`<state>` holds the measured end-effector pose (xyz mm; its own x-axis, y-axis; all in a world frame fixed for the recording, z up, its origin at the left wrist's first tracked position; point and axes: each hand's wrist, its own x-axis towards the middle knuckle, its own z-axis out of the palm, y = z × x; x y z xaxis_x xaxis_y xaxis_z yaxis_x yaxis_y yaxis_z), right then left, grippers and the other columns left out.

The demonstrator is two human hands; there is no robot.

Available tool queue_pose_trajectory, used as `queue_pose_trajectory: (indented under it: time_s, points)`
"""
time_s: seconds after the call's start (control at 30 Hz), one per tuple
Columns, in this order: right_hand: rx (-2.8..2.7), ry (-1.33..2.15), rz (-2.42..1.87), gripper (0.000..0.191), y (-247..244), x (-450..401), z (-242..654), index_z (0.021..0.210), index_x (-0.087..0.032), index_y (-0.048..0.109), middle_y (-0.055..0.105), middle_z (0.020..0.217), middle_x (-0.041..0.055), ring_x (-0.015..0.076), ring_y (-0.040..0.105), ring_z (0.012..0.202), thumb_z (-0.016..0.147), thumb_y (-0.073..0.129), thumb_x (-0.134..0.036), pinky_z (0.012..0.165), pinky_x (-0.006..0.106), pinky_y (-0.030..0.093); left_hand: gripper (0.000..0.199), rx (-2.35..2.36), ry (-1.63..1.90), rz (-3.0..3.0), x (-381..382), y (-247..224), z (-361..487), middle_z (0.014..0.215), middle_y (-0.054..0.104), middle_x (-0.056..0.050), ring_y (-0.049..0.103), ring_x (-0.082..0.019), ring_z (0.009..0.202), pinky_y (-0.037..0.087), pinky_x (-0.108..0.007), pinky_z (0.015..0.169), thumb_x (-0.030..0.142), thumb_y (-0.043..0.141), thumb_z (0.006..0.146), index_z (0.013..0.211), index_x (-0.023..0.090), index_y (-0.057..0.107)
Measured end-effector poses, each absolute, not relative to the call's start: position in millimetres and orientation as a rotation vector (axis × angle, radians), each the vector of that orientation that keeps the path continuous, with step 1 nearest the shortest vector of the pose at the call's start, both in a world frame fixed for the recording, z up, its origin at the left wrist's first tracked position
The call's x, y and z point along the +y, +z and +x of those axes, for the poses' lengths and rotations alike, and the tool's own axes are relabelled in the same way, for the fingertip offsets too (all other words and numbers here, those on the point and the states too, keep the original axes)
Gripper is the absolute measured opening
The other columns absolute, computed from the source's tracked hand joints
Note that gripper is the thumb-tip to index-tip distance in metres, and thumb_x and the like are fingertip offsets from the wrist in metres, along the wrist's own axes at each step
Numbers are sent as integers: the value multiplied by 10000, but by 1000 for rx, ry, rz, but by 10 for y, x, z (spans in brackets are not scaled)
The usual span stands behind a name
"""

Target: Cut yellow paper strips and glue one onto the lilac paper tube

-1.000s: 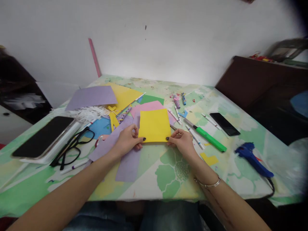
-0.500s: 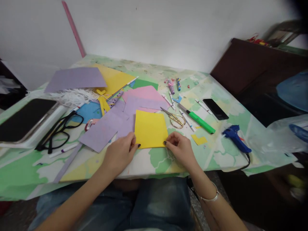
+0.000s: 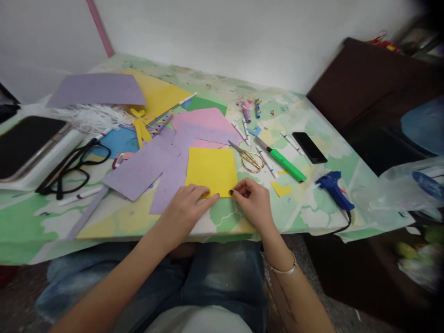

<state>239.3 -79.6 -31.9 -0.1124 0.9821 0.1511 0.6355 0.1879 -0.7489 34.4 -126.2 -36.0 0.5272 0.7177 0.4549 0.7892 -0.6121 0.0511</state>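
Note:
A yellow sheet of paper point(image 3: 211, 166), roughly square, lies in front of me on the table. My left hand point(image 3: 189, 203) holds its lower left edge, fingers bent over the top and thumb stretched along the near edge. At the lower right corner, my right hand point(image 3: 253, 199) pinches the paper between thumb and bent fingers. Gold-handled scissors point(image 3: 251, 162) lie open just beyond the right hand. Purple paper point(image 3: 142, 171) spreads to the left of the yellow sheet, and part of another purple piece shows beside my left hand.
To the right are a green utility knife point(image 3: 286, 164), several markers, yellow scraps point(image 3: 281, 188), a black phone point(image 3: 310, 147) and a blue glue gun point(image 3: 335, 188). Leftward lie black glasses point(image 3: 78, 169), a tablet-like device point(image 3: 29, 143) and white strings point(image 3: 92, 115). A pink sheet point(image 3: 204, 120) lies behind.
My left hand has slid right along the near edge, its thumb now closer to my right hand. The right hand still pinches the corner. The view has tilted down slightly.

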Motion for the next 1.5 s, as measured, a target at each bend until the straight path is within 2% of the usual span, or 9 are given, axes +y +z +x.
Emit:
queue_pose_trajectory:
  time_s: [0.2,0.33,0.4,0.5,0.67,0.83,1.03,1.27,1.5]
  points:
    - [-1884,543,-1555,80,-292,-809,2387,694,-192,599,561,519,-45,120,521,499,743,655,-219,531,253,386,346,-1370,-384,-2554,-1397,-292,460,985,675,-83,574,-252,886,466,-403,765,117,530,889,1230,105,589]
    - [-1912,241,-1568,94,-300,-962,2293,736,-171,642,631,703,69,222,576,741,806,616,-229,691,358,455,382,-1447,-389,-2415,-1525,-338,610,1111,683,-105,575,-282,1045,446,-439,888,63,462,890,1251,78,585]
    - [-2057,-39,-1393,183,-344,-1092,2213,868,-147,681,675,890,128,248,582,907,884,501,-172,813,393,470,388,-1481,-410,-2376,-1556,-364,653,1131,686,-113,579,-287,1068,441,-446,908,51,434,886,1237,73,598]
    - [-2243,-149,-1113,303,-430,-1294,2111,1141,-89,629,684,1108,139,231,568,1101,917,426,-111,968,374,439,363,-1514,-477,-2367,-1566,-384,653,1128,697,-115,595,-286,1069,443,-452,919,56,403,889,1151,74,654]
    - [-2323,-91,-1300,396,-454,-1490,2123,1328,-158,519,622,1296,81,219,504,1257,942,445,-207,1101,426,296,416,-1570,-523,-2467,-1572,-384,503,1220,669,-87,578,-275,1140,428,-461,958,59,388,885,1215,147,626]
    - [-2298,-189,-1466,414,-380,-1532,2202,1312,-172,541,608,1308,111,277,542,1221,940,468,-338,1084,516,253,454,-1649,-466,-2458,-1625,-366,290,1268,638,-96,562,-291,1172,410,-506,972,61,415,866,1271,180,583]
    - [-2278,-244,-1491,393,-343,-1530,2194,1257,-124,578,629,1261,156,297,581,1164,949,446,-330,1020,512,301,369,-1636,-382,-2346,-1696,-341,123,1195,666,-130,561,-362,1144,386,-614,950,96,468,865,1199,136,620]
    - [-2319,-277,-1588,410,-307,-1555,2071,1255,-62,565,592,1286,222,343,554,1193,940,422,-281,968,574,335,328,-1478,-444,-2287,-1626,-345,310,1118,658,-219,564,-343,1114,415,-501,992,34,400,866,1073,-6,651]
    - [-2505,-155,-1425,427,-303,-1490,2067,1346,-122,483,532,1382,153,293,465,1293,947,382,-234,1010,599,282,446,-1211,-440,-2708,-1461,-387,326,1246,625,-142,542,-258,1161,403,-418,1005,43,400,848,1271,74,539]
